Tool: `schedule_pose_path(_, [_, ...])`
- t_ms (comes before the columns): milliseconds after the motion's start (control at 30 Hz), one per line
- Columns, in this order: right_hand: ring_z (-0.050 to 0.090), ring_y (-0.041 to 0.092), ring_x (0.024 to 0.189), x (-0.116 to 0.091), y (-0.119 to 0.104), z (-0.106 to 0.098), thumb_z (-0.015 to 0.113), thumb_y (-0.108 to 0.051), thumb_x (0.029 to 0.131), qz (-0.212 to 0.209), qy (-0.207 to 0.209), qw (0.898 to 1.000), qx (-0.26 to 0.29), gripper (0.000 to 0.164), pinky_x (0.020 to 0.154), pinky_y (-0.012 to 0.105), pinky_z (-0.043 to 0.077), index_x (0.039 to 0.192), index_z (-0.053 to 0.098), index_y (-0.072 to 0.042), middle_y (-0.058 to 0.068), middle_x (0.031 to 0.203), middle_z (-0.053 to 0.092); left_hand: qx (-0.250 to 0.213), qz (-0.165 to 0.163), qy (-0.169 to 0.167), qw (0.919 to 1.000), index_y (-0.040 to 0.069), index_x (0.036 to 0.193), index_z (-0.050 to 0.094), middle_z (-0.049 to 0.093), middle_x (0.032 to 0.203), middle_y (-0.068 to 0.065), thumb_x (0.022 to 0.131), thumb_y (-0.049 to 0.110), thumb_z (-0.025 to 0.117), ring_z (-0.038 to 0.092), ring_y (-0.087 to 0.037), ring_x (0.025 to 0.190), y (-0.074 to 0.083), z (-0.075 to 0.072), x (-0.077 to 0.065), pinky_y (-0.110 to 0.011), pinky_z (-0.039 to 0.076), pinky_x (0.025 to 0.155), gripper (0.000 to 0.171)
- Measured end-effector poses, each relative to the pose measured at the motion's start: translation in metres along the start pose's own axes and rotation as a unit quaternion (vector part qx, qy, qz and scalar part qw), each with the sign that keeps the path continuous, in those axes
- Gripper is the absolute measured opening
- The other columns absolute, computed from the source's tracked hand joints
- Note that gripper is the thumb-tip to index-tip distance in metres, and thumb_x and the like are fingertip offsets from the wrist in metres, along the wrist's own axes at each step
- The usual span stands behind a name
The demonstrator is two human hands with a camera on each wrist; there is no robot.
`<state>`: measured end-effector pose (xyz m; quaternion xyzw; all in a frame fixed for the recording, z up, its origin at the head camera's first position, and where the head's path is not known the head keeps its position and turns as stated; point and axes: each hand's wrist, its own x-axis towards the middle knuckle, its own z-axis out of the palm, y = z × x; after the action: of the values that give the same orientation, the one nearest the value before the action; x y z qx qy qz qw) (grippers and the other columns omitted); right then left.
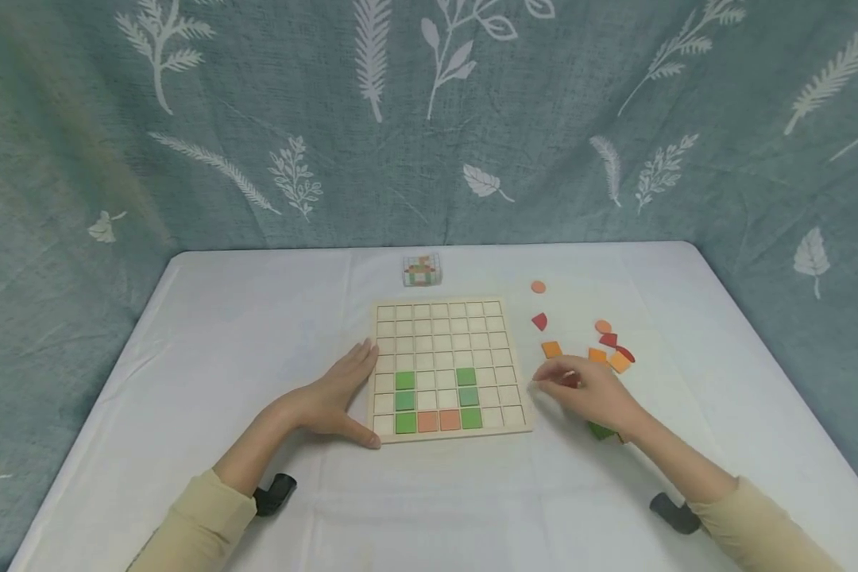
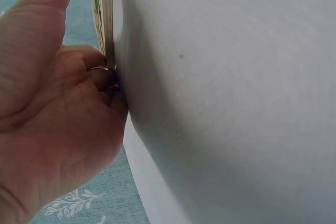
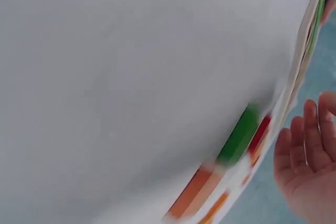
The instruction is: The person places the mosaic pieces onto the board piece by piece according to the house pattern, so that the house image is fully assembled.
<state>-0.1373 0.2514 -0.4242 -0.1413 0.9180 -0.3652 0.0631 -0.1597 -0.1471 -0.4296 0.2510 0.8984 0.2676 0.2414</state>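
My left hand (image 1: pixel 336 393) rests against the left edge of a wooden grid board (image 1: pixel 500 373), with fingers extended along its side and the thumb near its lower left corner. On the board, green square tiles (image 1: pixel 405 400) form two columns, and two salmon square tiles (image 1: pixel 427 421) lie between their bottom ends. Just right of the board, my right hand (image 1: pixel 589 393) hovers with loosely bent fingers; no piece shows in it. In the right wrist view, the fingers (image 3: pixel 310 145) appear without a tile at their tips. Green blocks or tiles (image 1: pixel 600 430) lie partly hidden below that hand.
A small stack of picture cards (image 1: pixel 422 270) lies behind the board. Loose orange squares (image 1: pixel 552 349), red quarter pieces (image 1: pixel 539 322) and salmon discs (image 1: pixel 539 287) are scattered to the right. The white-covered table (image 1: pixel 257 318) ends at a leaf-patterned cloth (image 1: pixel 400 175).
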Motion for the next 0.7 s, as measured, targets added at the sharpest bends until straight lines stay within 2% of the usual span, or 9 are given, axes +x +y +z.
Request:
schedule_pose_path(233, [0.064,0.023,0.093,-0.007,0.027,-0.028,0.07,-0.015,0.091,0.063,0.047,0.996,-0.044,0.014,0.082,0.041,0.056,0.103,0.071,-0.009,0.002,0.096,0.07,-0.003,0.004,0.001,1.0,-0.007,0.153,0.003,-0.005,0.16,-0.024,0.063,0.051,0.087,-0.005,-0.039,0.147,0.0,-0.001,-0.001,-0.054,0.008,0.117,0.136])
schedule_pose_path(433, [0.064,0.03,0.096,-0.01,0.042,-0.041,0.071,-0.009,0.089,0.068,0.072,0.992,-0.074,0.02,0.084,0.046,0.056,0.108,0.069,-0.003,0.012,0.104,0.07,-0.005,0.006,0.002,1.0,-0.008,0.153,0.003,-0.005,0.16,-0.025,0.063,0.049,0.088,-0.005,-0.039,0.147,0.001,-0.001,-0.002,-0.054,0.008,0.117,0.135])
schedule_pose_path(700, [0.059,0.038,0.104,-0.003,0.05,-0.048,0.072,-0.002,0.085,0.063,0.072,0.99,-0.1,0.027,0.09,0.053,0.052,0.111,0.067,0.001,0.022,0.116,0.064,-0.003,0.008,0.004,1.0,-0.008,0.153,0.003,-0.005,0.16,-0.025,0.063,0.05,0.087,-0.006,-0.038,0.147,0.0,0.0,-0.001,-0.054,0.007,0.117,0.136])
